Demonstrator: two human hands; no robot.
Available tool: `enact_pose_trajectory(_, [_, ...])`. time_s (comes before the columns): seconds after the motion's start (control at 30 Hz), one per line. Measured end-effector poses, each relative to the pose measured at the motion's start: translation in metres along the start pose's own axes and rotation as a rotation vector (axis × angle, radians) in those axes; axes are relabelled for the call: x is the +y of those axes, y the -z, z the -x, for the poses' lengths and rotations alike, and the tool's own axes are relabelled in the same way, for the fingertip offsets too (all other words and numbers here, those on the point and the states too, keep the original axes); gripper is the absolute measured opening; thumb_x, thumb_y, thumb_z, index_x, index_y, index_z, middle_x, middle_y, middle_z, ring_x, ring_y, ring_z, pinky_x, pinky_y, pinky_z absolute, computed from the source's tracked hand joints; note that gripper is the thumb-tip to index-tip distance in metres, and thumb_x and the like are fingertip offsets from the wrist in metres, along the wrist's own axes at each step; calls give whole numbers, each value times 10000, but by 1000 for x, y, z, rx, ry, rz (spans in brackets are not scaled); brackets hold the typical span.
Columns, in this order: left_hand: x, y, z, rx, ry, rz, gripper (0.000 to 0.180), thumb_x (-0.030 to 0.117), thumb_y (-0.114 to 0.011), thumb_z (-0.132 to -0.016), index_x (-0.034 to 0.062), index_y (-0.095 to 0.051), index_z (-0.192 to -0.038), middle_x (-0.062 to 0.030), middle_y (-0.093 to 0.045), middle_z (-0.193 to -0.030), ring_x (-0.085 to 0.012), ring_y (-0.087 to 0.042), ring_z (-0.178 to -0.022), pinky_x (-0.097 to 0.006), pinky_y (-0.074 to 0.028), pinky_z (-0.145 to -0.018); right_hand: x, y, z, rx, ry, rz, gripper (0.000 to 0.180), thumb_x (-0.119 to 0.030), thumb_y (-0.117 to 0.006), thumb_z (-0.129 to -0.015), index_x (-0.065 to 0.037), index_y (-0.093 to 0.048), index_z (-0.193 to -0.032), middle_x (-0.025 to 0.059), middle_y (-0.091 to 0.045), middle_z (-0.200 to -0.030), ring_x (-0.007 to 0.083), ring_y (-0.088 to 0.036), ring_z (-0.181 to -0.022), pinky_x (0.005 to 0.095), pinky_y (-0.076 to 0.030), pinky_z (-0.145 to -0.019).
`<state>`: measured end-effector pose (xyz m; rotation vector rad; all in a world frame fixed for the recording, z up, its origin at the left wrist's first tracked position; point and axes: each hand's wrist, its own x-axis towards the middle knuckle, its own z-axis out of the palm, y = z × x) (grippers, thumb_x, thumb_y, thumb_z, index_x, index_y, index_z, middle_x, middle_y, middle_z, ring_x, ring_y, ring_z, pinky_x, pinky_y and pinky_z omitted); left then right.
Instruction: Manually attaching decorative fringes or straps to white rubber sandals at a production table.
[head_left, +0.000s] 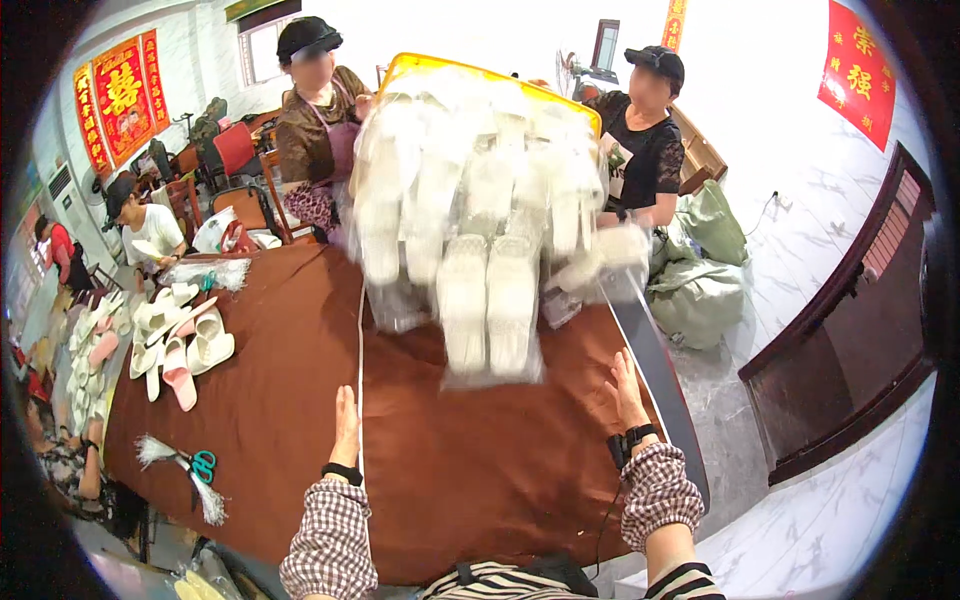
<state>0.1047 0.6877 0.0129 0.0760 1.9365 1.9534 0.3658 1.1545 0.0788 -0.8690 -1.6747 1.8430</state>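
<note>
My left hand point(346, 428) and my right hand point(628, 395) are raised over the brown cloth-covered table point(440, 480), palms facing each other, fingers stretched. Neither holds anything. Beyond them, a big heap of white slippers in clear plastic bags point(470, 170) tumbles from a tipped yellow crate point(430, 62). One bagged pair of slippers point(487, 305) hangs lowest, in front of my hands and between them, touching neither. More bagged slippers point(610, 250) lie at the table's right edge. The heap is blurred by motion. Two people in dark caps flank the crate.
Loose white and pink slippers point(180, 345) are piled on the table's left. Teal-handled scissors point(203, 465) lie with a bundle of white ties point(160, 452) near the left edge. Pale sacks point(700, 300) stand on the floor at right, before a dark door point(850, 330). Other people sit far left.
</note>
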Motion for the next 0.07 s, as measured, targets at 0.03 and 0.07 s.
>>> enact_pose_trajectory(0.03, [4,-2,-10,13,0,9,932,730,-403,-905,175,-65,-1573,-110,-75,-1627,-381,-180,-1460,-537,-183,-1162,2,0,-8,44,-4,-3,751,-528,-472,-988,-213,-112,-1568,94,-139,-1616,261,-134,-1487,532,-232,-1136])
enact_pose_trajectory(0.07, [7,-5,-23,40,21,53,907,691,-399,-931,167,-33,-1574,-97,-59,-1635,-329,-129,-1485,-481,-149,-1181,4,2,-16,28,7,-7,751,-528,-472,-988,-213,-112,-1568,94,-139,-1616,261,-134,-1487,532,-232,-1136])
